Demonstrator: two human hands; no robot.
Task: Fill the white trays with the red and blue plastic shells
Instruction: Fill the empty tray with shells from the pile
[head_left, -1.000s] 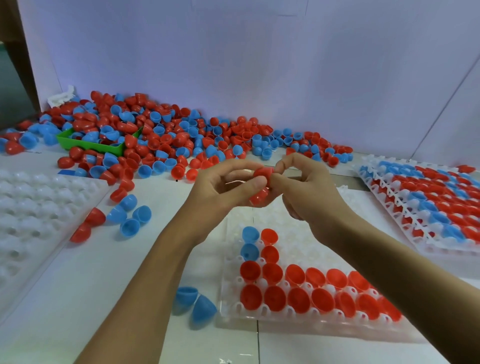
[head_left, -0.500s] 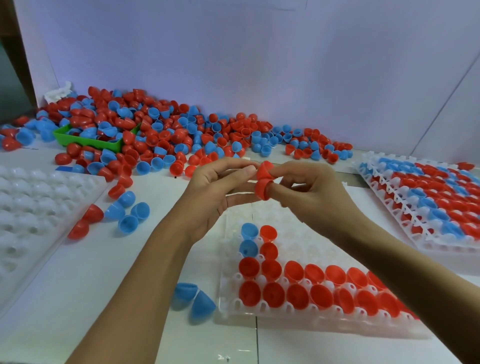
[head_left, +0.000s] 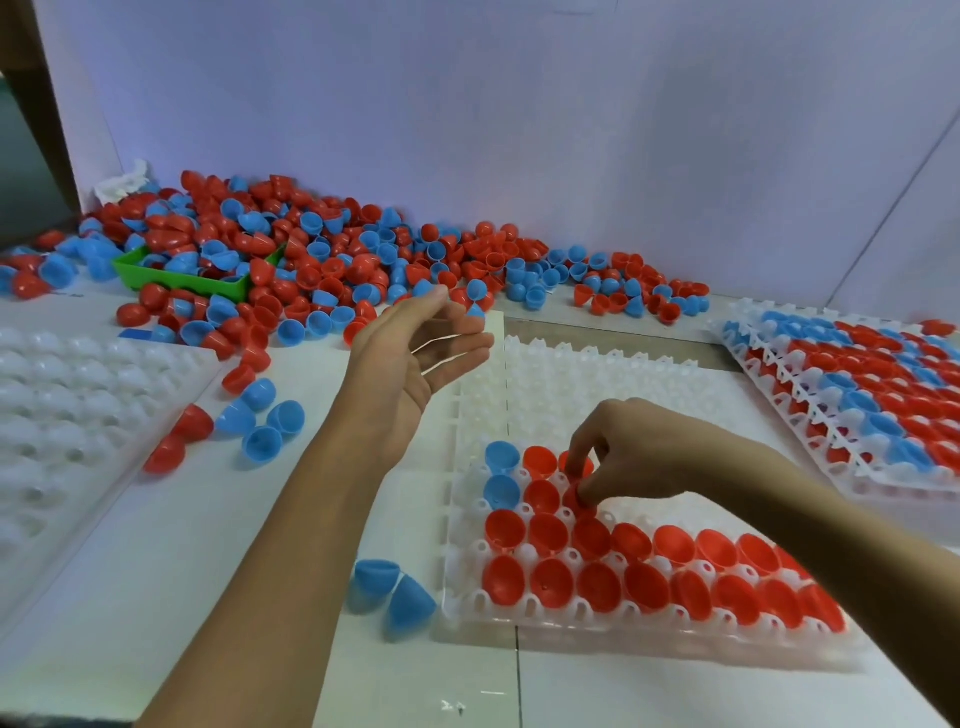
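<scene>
We're mid-fill at the centre tray (head_left: 597, 374): the right hand (head_left: 631, 457) pinches a red shell (head_left: 581, 496) btwn thumb and fingertips and presses it open side up into a pocket in the third row from the near edge, just beside the reds already seated. We judge the pinch grip is there to steer the small cup straight into its socket w/o tipping its neighbours.

The left hand (head_left: 415, 358) hovers above the table, fingers loosely spread, holding nothing, aimed at the big pile of shells (head_left: 322, 260) along the back wall; our guess is it's lining up the next pick so both hands stay busy.

This tray carries two full near rows of red, approx. a third of its pockets, plus a short stack at the left end: two blue shells (head_left: 501, 475) in the leftmost pockets w/ reds next to them. The rest of it is bare white.

A second tray (head_left: 769, 384) at right looks nearly full, red and blue mixed. A third tray (head_left: 67, 395) at left holds nothing we can see. A green bin (head_left: 176, 280) sits half buried in the pile, shells heaped in it. Loose strays lie on the tabletop (head_left: 208, 597): a small cluster near the left tray, and two blue ones touching by the centre tray's near left corner.
</scene>
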